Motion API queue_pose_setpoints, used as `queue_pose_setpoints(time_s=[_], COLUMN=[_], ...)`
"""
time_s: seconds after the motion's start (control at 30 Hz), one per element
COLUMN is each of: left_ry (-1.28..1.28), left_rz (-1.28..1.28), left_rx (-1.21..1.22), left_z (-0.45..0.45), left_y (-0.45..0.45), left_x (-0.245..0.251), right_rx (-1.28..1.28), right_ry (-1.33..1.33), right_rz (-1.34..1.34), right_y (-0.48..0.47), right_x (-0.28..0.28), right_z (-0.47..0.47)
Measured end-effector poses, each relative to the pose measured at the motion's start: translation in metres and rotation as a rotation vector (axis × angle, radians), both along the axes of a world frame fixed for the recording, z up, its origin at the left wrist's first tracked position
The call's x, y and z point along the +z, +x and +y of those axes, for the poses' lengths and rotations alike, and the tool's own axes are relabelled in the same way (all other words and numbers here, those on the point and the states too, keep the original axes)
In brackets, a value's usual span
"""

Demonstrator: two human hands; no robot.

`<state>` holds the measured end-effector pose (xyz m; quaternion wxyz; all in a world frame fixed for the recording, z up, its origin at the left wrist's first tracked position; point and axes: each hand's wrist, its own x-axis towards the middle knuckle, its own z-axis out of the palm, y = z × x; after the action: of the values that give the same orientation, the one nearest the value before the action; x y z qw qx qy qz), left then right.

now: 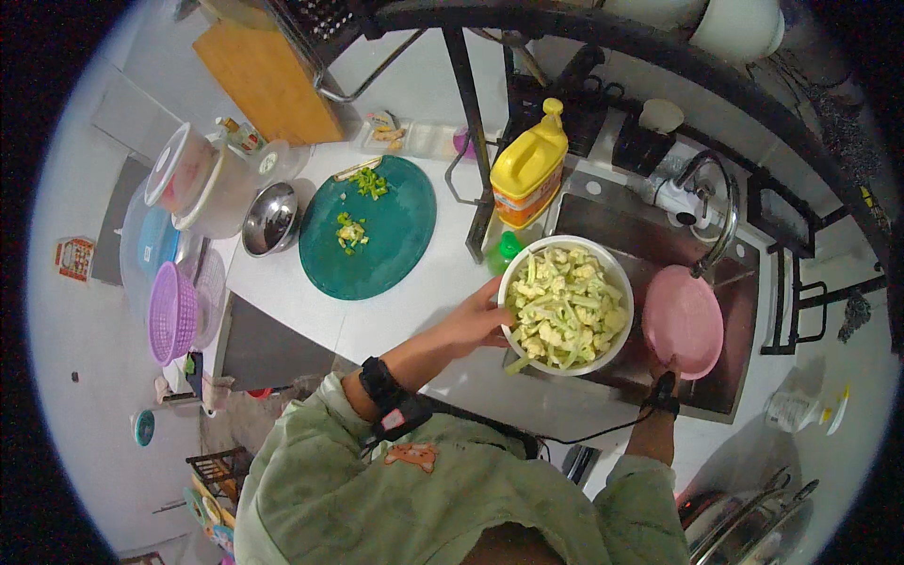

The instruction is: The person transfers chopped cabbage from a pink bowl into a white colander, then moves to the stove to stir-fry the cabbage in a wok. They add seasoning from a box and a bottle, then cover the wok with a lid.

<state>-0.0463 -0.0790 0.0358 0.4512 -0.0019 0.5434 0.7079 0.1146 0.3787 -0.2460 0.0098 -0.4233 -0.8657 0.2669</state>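
My left hand (474, 319) grips the rim of a white bowl (626, 282) heaped with cut cauliflower (565, 307), over the left part of the sink. At the sink's right, my right hand (666, 369) holds the near edge of a pink plastic basin (684, 318); its fingers are mostly hidden. The basin is beside the bowl, below the curved faucet (731, 212). On the counter to the left lies a round green cutting board (381, 247) with two small piles of chopped green and pale pieces (369, 183), and a knife partly visible at its upper edge.
A yellow jug (528, 173) and a green-capped bottle (505, 251) stand by the sink (593, 212). A steel bowl (270, 220), lidded plastic tubs (219, 198) and a purple basket (171, 313) are at the left. A black rack post (466, 106) rises behind the counter.
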Motion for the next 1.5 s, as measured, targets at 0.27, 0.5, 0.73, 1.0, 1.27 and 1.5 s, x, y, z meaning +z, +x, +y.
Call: queue_pose_setpoints(time_s=[0.27, 0.5, 0.73, 1.0, 1.27, 1.5], left_ry=[0.058, 0.018, 0.083, 0.002, 0.003, -0.004], left_rz=[0.005, -0.027, -0.042, -0.12, -0.167, -0.206], left_rx=[-0.04, -0.087, -0.101, -0.076, -0.093, 0.012], left_z=[-0.002, -0.003, 0.0, 0.001, 0.003, -0.002], left_y=[-0.004, -0.011, -0.016, -0.019, -0.019, -0.008], left_x=[-0.008, -0.002, 0.007, -0.006, -0.01, -0.01], right_rx=[-0.115, -0.283, -0.806, -0.463, 0.305, 0.274], right_ry=[-0.096, -0.286, -0.982, -0.688, 0.151, 0.357], right_rz=[0.029, 0.124, 0.632, 0.868, 0.362, 0.279], right_y=[0.016, 0.014, -0.027, -0.059, -0.034, -0.019], right_x=[-0.004, -0.001, 0.067, 0.19, 0.223, 0.281], right_z=[-0.001, -0.01, -0.013, -0.06, -0.093, -0.138])
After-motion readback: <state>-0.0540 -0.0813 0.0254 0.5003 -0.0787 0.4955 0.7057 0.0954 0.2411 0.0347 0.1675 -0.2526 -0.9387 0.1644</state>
